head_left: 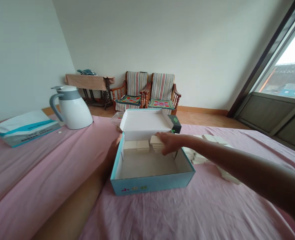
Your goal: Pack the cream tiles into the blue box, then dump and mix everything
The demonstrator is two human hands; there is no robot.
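A light-blue cardboard box [152, 184] stands with its lid [147, 120] raised at the back. Inside, two low stacks of white cards [136, 145] sit side by side along the back left. My right hand [169, 141] reaches over the box's right wall, its fingers closed on a stack of white cards [156, 141] within the box. My left hand [115, 146] lies against the outside of the left wall; its fingers are mostly hidden there. More piles of white cards [200, 157] lie right of the box, partly behind my right forearm.
Pink cloth [212, 213] covers the surface under the box. A white and grey thermos jug [74, 110] and a tissue pack [28, 128] stand at left. Behind the lid are a black box [175, 124] and clear plastic [117, 117]. Two wooden chairs [136, 85] are by the wall.
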